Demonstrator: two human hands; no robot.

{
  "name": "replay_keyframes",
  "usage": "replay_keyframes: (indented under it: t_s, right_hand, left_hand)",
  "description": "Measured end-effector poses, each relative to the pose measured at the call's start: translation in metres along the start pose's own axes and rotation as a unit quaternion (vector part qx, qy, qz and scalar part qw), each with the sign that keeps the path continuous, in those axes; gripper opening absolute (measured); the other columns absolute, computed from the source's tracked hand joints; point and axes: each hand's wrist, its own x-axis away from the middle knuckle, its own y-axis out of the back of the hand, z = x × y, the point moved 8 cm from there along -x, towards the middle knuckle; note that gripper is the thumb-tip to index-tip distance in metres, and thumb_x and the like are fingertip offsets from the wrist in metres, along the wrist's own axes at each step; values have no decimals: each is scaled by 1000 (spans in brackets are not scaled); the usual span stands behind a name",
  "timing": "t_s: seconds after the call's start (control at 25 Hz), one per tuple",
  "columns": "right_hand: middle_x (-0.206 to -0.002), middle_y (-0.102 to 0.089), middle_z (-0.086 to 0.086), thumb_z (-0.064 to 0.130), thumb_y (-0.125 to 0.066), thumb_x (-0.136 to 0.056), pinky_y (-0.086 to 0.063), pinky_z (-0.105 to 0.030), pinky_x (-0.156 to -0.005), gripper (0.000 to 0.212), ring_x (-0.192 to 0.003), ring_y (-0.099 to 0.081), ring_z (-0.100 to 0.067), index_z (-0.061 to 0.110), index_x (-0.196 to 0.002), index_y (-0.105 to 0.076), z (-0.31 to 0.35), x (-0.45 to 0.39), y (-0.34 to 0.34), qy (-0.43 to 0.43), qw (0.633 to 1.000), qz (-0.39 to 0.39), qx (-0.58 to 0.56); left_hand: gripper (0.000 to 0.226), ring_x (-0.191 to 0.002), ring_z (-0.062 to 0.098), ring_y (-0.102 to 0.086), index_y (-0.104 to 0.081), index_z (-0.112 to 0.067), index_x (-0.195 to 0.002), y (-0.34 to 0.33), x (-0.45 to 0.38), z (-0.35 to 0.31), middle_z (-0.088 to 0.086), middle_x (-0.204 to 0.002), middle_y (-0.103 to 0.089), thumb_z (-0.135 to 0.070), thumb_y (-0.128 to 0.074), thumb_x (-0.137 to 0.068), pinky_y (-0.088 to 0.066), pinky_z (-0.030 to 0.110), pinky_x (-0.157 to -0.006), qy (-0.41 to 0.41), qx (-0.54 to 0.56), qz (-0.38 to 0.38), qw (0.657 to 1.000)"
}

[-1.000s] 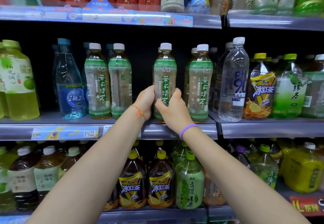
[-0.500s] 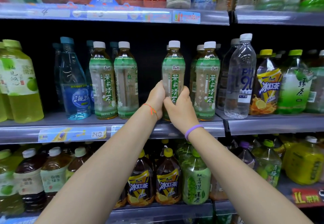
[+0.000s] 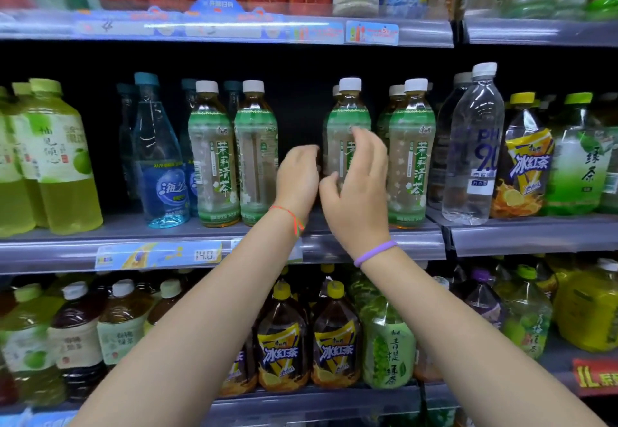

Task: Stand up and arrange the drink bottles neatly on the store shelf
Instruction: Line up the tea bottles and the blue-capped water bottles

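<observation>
Now both hands have let go of the green tea bottle (image 3: 347, 125). It stands upright on the middle shelf (image 3: 368, 246). The left hand (image 3: 297, 177) hangs loosely curled beside it; the right hand (image 3: 359, 189) is spread open in front.

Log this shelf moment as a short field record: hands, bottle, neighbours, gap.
left hand: loosely curled, beside the bottle, no clear grip
right hand: fingers spread in front of the label, not gripping
jasmine tea bottle: upright on the middle shelf, white cap
right neighbour: matching tea bottle, close alongside
gap: open space left of the bottle, before the next two tea bottles
</observation>
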Motion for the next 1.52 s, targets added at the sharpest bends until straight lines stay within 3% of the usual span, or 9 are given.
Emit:
replay_keyframes:
  t_s: [0.12,0.24,0.44,0.6,0.72,0.96,1.2,1.4,1.52]
  right_hand:
    - [-112,-57,-14,-3,-51,-84,-47,-41,-92,35,-106,-54,-27,1,-117,-59,23,-5,-23,71,997,3,-24]
    - [-131,-52,-12,21,-57,-96,-47,-38,-95,50,-118,-53,-25,8,-141,-39,22,5,-84,-105,969,206,-83]
    - [-130,-55,-16,45,-70,-87,-46,-35,-77,82,-109,-58,-31,4,-142,-26,22,5,-125,-210,941,263,-41]
    - [-84,-58,-3,40,-69,-85,-48,-35,-56,75,-64,-56,-20,5,-137,-28,17,8,-113,-243,945,217,-23]
    - [-79,-55,-4,38,-68,-85,-43,-33,-50,79,-57,-52,-21,8,-141,-20,16,11,-97,-243,951,190,-18]
    - [-106,-66,-12,40,-68,-82,-46,-33,-57,82,-75,-60,-24,9,-143,-23,6,10,-89,-256,946,194,-41]
    - [-140,-46,-4,48,-67,-74,-47,-44,-101,86,-122,-51,-23,18,-148,-36,8,14,-85,-259,942,195,-85]
    - [-104,-58,12,28,-69,-86,-51,-25,-76,53,-90,-59,-5,18,-129,-41,2,18,-83,-268,936,177,-146]
    - [-114,-57,7,27,-65,-90,-48,-21,-76,45,-91,-56,-2,23,-128,-42,2,20,-85,-257,935,186,-157]
  left_hand:
    - [25,-75,16,-63,-69,-16,-78,50,24,-42,3,-80,-68,-8,-46,-85,-54,32,-71,-195,-58,-88,975]
    - [24,-97,15,-50,-64,-12,-99,95,44,-65,5,-104,-58,-11,-49,-80,-40,26,-87,-335,-213,-214,892]
    - [66,-125,29,-39,-34,-8,-141,139,20,-38,13,-139,-38,-13,-59,-81,-35,40,-106,-191,-283,-193,920]
    - [76,-123,35,-47,-22,-10,-148,151,5,-16,14,-143,-39,-23,-64,-87,-43,44,-98,-94,-343,-122,927]
    - [74,-120,33,-51,-28,-13,-145,150,4,-18,12,-141,-44,-31,-69,-87,-41,35,-89,-103,-373,-105,916]
    - [54,-106,26,-59,-51,-18,-129,126,-9,-5,1,-111,-63,-44,-69,-86,-50,37,-84,-86,-360,-44,928]
    - [43,-104,23,-62,-58,-12,-129,104,-27,9,3,-113,-63,-26,-66,-90,-52,38,-90,-43,-272,14,961]
    - [35,-100,31,-67,-70,-11,-103,92,-38,33,11,-103,-72,-26,-50,-79,-55,53,-90,44,-122,49,990]
    - [33,-101,32,-66,-73,-13,-93,86,-31,25,14,-102,-72,-27,-43,-87,-53,52,-93,65,-102,50,991]
